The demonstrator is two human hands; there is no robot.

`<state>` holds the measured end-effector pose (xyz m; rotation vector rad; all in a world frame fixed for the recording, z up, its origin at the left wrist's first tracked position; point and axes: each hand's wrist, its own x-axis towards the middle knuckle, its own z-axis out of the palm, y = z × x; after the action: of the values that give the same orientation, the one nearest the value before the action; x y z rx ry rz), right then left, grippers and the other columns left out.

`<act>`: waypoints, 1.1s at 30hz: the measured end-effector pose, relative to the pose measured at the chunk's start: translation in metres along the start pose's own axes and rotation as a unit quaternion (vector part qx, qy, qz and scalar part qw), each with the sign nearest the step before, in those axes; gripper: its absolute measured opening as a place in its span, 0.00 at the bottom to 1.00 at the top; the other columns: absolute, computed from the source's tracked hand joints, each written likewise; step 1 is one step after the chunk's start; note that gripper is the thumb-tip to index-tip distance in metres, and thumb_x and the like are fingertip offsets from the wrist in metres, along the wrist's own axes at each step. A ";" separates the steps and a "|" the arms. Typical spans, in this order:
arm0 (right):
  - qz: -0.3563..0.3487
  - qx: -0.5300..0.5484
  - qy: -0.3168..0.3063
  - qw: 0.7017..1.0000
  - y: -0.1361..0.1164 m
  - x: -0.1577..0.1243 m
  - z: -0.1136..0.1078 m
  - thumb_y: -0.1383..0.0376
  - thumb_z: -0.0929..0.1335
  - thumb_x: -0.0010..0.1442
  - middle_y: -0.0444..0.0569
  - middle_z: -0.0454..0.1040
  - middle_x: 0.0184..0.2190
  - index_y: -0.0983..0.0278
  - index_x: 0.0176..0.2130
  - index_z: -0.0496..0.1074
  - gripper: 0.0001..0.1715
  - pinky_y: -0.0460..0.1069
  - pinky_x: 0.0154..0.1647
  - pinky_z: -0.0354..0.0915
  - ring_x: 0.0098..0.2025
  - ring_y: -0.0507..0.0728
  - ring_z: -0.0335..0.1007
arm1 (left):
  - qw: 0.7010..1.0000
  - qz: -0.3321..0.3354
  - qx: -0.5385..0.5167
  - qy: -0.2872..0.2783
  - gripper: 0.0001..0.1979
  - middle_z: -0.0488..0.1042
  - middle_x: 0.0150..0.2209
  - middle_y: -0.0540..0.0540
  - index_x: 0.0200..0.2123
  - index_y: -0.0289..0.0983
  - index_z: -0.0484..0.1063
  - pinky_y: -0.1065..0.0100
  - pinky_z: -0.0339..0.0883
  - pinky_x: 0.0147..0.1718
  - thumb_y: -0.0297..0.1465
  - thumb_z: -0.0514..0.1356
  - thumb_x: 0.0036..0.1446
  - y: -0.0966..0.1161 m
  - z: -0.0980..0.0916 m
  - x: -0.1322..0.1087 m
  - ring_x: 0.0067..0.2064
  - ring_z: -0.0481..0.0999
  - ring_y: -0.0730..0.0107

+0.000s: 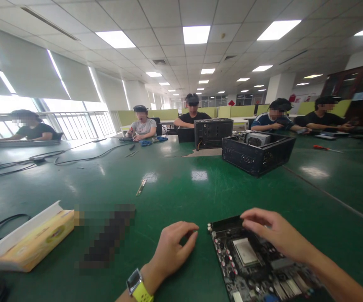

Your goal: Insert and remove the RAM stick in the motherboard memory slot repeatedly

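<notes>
A dark motherboard (225,262) lies on the green tabletop at lower right, with a square, silvery processor (245,251) near its middle. My right hand (272,230) reaches across from the right, thumb and fingers pinched at the far edge of the board, by the end of a long dark slot (224,223). Whatever may sit between those fingertips is hidden. Just left of the board, my left hand (177,245) hovers or rests over the table, fingers loosely curved, a gap between thumb and index finger, nothing in it. A smartwatch with a yellow-green strap (142,289) is on the left wrist.
A memory stick (141,187) lies ahead. Left are a yellow tissue pack (43,241) in a white tray and black cables (37,159). Farther off stand an open computer case (253,157), another dark case (213,133) and a red screwdriver (321,147). Several people sit around the table.
</notes>
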<state>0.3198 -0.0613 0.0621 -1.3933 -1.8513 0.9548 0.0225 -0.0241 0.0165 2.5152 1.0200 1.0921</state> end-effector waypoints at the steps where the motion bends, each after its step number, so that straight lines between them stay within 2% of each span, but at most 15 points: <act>1: -0.013 -0.056 0.072 0.996 0.010 0.006 -0.004 0.52 0.63 0.59 0.52 0.77 0.43 0.62 0.44 0.74 0.21 0.55 0.51 0.64 0.46 0.60 0.71 | 1.000 0.000 -0.001 -0.003 0.06 0.75 0.30 0.48 0.38 0.38 0.72 0.70 0.67 0.33 0.28 0.55 0.59 0.000 0.000 0.000 0.31 0.73 0.70; 2: -0.024 -0.106 0.116 0.987 0.021 0.012 -0.007 0.52 0.63 0.58 0.52 0.75 0.47 0.61 0.45 0.74 0.22 0.57 0.55 0.60 0.50 0.62 0.69 | 1.000 0.001 -0.003 -0.005 0.06 0.75 0.30 0.47 0.38 0.38 0.72 0.70 0.67 0.33 0.28 0.55 0.59 0.000 0.000 0.000 0.31 0.73 0.70; 4: -0.040 -0.166 0.139 0.975 0.041 0.020 -0.010 0.51 0.64 0.57 0.52 0.72 0.52 0.61 0.48 0.73 0.24 0.59 0.60 0.54 0.56 0.63 0.63 | 1.000 0.007 -0.011 -0.008 0.06 0.75 0.31 0.47 0.37 0.38 0.72 0.69 0.67 0.34 0.28 0.55 0.59 0.001 0.000 0.001 0.32 0.73 0.70; 6: -0.036 -0.184 0.122 0.975 0.057 0.025 -0.008 0.51 0.64 0.56 0.52 0.70 0.54 0.61 0.51 0.71 0.27 0.59 0.61 0.53 0.58 0.63 0.61 | 1.000 0.016 -0.019 -0.010 0.06 0.75 0.32 0.46 0.37 0.37 0.72 0.69 0.67 0.35 0.27 0.55 0.59 0.002 -0.001 0.002 0.33 0.73 0.69; 10: 0.010 -0.171 0.099 0.980 0.071 0.028 -0.002 0.51 0.64 0.56 0.52 0.73 0.51 0.61 0.51 0.71 0.27 0.57 0.57 0.58 0.54 0.62 0.66 | 0.999 0.023 -0.021 -0.021 0.06 0.75 0.32 0.46 0.36 0.37 0.72 0.68 0.68 0.35 0.27 0.55 0.59 0.003 -0.002 0.003 0.34 0.73 0.69; 15: 0.032 -0.145 0.107 0.983 0.068 0.027 0.004 0.54 0.66 0.54 0.51 0.74 0.49 0.62 0.48 0.72 0.24 0.55 0.54 0.60 0.51 0.61 0.68 | 0.999 0.019 -0.025 -0.038 0.06 0.75 0.34 0.45 0.37 0.37 0.72 0.67 0.68 0.38 0.26 0.55 0.59 0.004 -0.002 0.002 0.36 0.73 0.68; 18: 0.033 -0.129 0.097 0.986 0.059 0.024 0.016 0.55 0.66 0.53 0.51 0.74 0.49 0.62 0.48 0.72 0.24 0.54 0.54 0.59 0.51 0.61 0.67 | 0.998 0.025 -0.029 -0.047 0.08 0.75 0.39 0.44 0.39 0.38 0.73 0.66 0.68 0.41 0.25 0.55 0.58 0.007 -0.003 0.003 0.40 0.73 0.67; 23: 0.046 -0.129 0.102 0.985 0.041 0.015 0.044 0.56 0.66 0.54 0.51 0.74 0.47 0.61 0.46 0.73 0.21 0.54 0.54 0.58 0.51 0.60 0.66 | 0.997 0.038 -0.002 -0.073 0.07 0.73 0.46 0.43 0.30 0.38 0.75 0.62 0.67 0.44 0.26 0.56 0.56 0.011 -0.005 0.003 0.46 0.72 0.63; 25: 0.046 -0.126 0.104 0.986 0.037 0.013 0.050 0.56 0.65 0.55 0.50 0.74 0.47 0.60 0.46 0.73 0.20 0.54 0.54 0.58 0.51 0.60 0.66 | 0.996 0.043 0.002 -0.083 0.07 0.74 0.46 0.43 0.30 0.38 0.75 0.61 0.67 0.44 0.27 0.57 0.56 0.010 -0.005 0.003 0.45 0.72 0.62; 27: 0.043 -0.120 0.103 0.986 0.036 0.011 0.051 0.57 0.64 0.57 0.49 0.74 0.46 0.59 0.45 0.73 0.18 0.54 0.54 0.58 0.50 0.59 0.67 | 0.995 0.047 0.001 -0.091 0.07 0.74 0.45 0.43 0.34 0.38 0.76 0.61 0.67 0.43 0.28 0.57 0.56 0.009 -0.004 0.003 0.44 0.72 0.62; 33: 0.019 -0.112 0.104 0.988 0.034 0.011 0.046 0.58 0.62 0.59 0.47 0.76 0.40 0.59 0.39 0.74 0.15 0.53 0.49 0.60 0.45 0.59 0.69 | 0.994 0.061 -0.014 -0.091 0.11 0.77 0.38 0.44 0.39 0.37 0.76 0.61 0.67 0.42 0.24 0.54 0.57 0.007 -0.002 0.005 0.41 0.72 0.64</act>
<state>0.2967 -0.0530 0.0095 -1.6017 -1.8220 0.6057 0.0274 -0.0265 0.0234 2.6266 0.8055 0.8797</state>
